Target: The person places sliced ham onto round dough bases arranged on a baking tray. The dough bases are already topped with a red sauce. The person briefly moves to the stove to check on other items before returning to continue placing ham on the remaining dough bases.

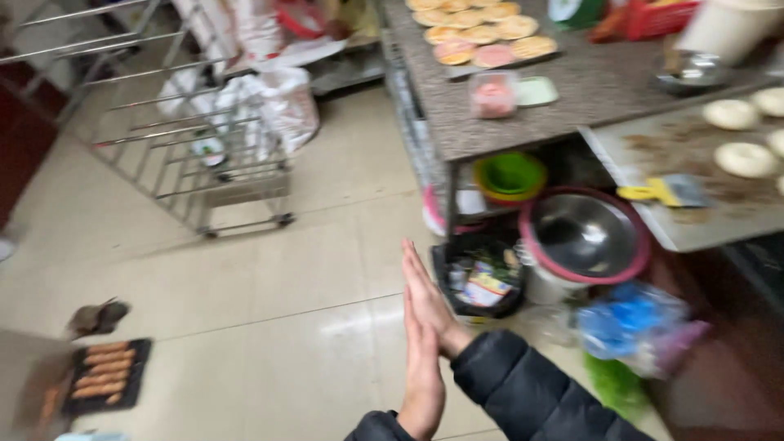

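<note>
While pressed together, two hands (425,343).

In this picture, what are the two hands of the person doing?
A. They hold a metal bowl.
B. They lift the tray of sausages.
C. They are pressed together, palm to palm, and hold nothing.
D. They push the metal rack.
C: the left hand and the right hand lie flat against each other above the floor, with nothing between them.

Glossy beige floor tiles (269,327) are reflecting overhead light. A wheeled metal rack (196,155) is standing at the far left, and a speckled granite surface (588,90) on steel legs is running along the right.
</note>
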